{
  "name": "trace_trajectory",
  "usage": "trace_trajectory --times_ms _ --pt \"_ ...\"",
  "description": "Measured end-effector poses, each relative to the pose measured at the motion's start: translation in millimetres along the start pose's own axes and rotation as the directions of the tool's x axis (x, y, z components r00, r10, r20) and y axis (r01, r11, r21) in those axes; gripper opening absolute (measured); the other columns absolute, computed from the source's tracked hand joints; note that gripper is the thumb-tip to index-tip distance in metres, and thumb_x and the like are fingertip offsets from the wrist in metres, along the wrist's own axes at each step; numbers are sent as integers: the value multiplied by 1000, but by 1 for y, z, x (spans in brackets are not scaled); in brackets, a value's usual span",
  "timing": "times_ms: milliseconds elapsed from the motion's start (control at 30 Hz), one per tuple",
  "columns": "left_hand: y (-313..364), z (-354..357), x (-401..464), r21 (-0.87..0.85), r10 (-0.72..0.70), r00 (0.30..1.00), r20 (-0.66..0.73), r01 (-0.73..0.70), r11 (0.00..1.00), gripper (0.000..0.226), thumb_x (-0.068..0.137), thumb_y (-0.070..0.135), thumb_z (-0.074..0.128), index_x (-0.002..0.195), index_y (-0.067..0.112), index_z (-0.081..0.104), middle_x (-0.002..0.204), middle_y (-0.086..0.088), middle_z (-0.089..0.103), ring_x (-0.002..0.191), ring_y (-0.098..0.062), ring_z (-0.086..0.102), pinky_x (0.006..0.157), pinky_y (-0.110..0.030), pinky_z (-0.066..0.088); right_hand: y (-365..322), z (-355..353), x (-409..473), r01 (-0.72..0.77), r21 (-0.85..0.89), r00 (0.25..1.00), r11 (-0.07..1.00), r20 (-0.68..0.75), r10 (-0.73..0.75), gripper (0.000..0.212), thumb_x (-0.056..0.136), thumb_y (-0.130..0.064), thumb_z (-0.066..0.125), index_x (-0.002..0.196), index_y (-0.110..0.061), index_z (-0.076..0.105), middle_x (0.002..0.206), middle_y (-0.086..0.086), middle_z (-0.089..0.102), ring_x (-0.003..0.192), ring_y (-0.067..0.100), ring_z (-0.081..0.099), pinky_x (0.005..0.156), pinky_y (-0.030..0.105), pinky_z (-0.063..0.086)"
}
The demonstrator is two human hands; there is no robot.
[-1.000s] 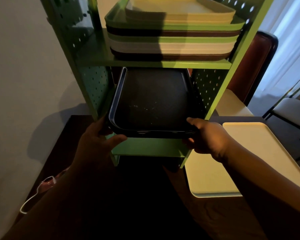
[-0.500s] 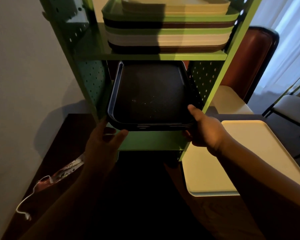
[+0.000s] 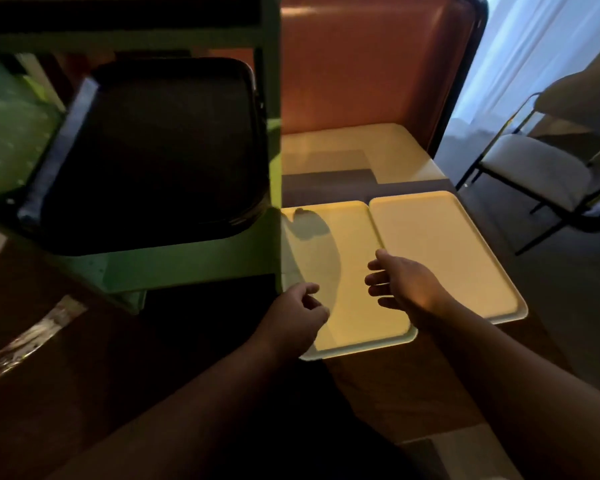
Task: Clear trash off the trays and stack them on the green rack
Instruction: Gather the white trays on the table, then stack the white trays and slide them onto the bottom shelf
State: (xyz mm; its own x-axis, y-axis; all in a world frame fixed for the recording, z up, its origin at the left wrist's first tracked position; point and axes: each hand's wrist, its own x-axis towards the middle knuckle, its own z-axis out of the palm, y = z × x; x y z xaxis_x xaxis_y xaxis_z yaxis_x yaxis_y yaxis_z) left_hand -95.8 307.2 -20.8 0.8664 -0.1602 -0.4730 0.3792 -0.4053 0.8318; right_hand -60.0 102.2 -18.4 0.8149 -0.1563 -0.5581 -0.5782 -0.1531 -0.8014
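A dark tray (image 3: 153, 157) lies on the lower shelf of the green rack (image 3: 187, 265), at the left. Two cream trays sit side by side on the dark table to the right of the rack: the nearer left one (image 3: 357, 306) and the right one (image 3: 437, 251). My left hand (image 3: 295, 317) hovers over the left cream tray's near left corner, fingers loosely curled, holding nothing. My right hand (image 3: 402, 282) is spread open above the seam between the two cream trays, empty. No trash shows on either cream tray.
A crumpled clear wrapper (image 3: 32, 337) lies on the table at the near left. A brown padded bench (image 3: 368, 64) with a cream seat stands behind the table. A metal-framed chair (image 3: 534, 168) stands at the right by a curtained window.
Both hands let go of the dark tray, which now rests in the rack. They moved right, over the cream trays, and my view swung right and down.
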Motion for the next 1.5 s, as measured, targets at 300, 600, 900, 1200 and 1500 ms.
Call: trace_trajectory --times_ms 300,600,900,1200,1500 --pt "30 169 93 205 -194 970 147 162 965 59 86 17 62 143 13 47 108 -7 70 95 -24 67 77 -29 50 98 -189 104 -350 -436 843 829 -533 76 64 92 -56 53 143 -17 51 136 13 53 118 32 54 92 52 52" --pt "37 239 137 357 -376 926 -27 360 862 30 81 24 62 103 5 66 107 -16 69 97 -33 66 69 -28 42 123 -272 152 -414 -473 879 778 -431 205 50 97 -24 53 144 -19 40 128 14 55 114 34 54 86 49 55" --pt "53 247 146 416 -420 902 -97 420 807 34 77 28 58 95 2 68 102 -17 70 95 -35 66 72 -32 49 110 -292 155 -328 -287 897 900 -394 201 28 101 -39 50 110 -15 62 97 7 62 86 21 62 78 39 56" --pt "49 217 140 -34 -227 912 -341 229 973 29 96 31 58 113 9 66 109 -11 71 99 -28 68 82 -31 51 78 -280 133 -103 -143 977 984 -201 73 32 105 -41 41 101 -15 60 93 9 62 84 24 61 71 39 53" --pt "-8 129 112 -12 -291 747 -598 354 935 28 90 6 41 104 18 63 100 -4 63 91 -27 58 81 -33 46 101 -136 126 -125 -187 980 975 -176 92 24 104 -28 40 96 -15 59 94 7 63 82 20 59 77 41 52"
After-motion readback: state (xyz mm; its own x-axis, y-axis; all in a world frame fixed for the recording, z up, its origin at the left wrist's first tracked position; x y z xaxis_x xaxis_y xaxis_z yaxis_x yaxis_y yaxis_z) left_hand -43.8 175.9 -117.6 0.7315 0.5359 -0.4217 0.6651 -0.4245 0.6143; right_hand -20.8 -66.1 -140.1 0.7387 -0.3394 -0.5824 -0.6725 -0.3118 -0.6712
